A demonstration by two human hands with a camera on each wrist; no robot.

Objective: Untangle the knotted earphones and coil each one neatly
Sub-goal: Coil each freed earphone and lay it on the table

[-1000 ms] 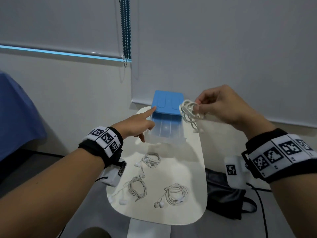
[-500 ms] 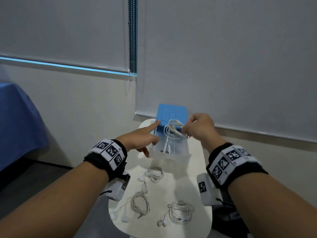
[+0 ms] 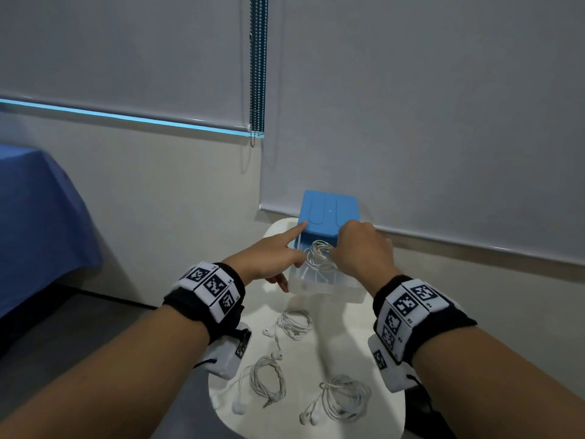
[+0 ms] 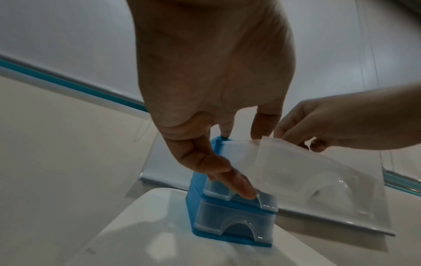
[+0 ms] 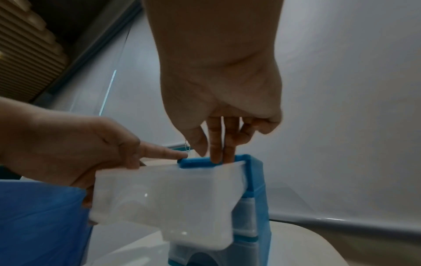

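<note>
A small blue plastic drawer cabinet point(image 3: 329, 217) stood at the far end of the pale rounded table point(image 3: 373, 343), and its translucent top drawer point(image 3: 326, 285) was pulled out toward the person. A coiled bundle of thin white earphone cable point(image 3: 319, 256) was held by the right hand point(image 3: 361, 251) just above and partly inside that drawer; the fingers point(image 5: 218, 142) were seen pointing down into it, curled round the coil in the head view, though the exact pinch was hidden by the back of the hand. The left hand point(image 3: 269, 258) gripped nothing: its index finger was laid straight against the cabinet's top left corner and the thumb point(image 4: 237, 183) was pressed on the drawer's rim. Nearer than the cabinet, three more loosely coiled white earphone sets point(image 3: 297, 323) point(image 3: 266, 381) point(image 3: 345, 399) lay apart on the table. The cable was judged very light, limp and rather slick, apt to spring open once released, so the coil would best be taken across all its loops at once, not by a single strand or an earbud. The empty-looking cabinet was also judged light enough to slide, hence the bracing finger.
</note>
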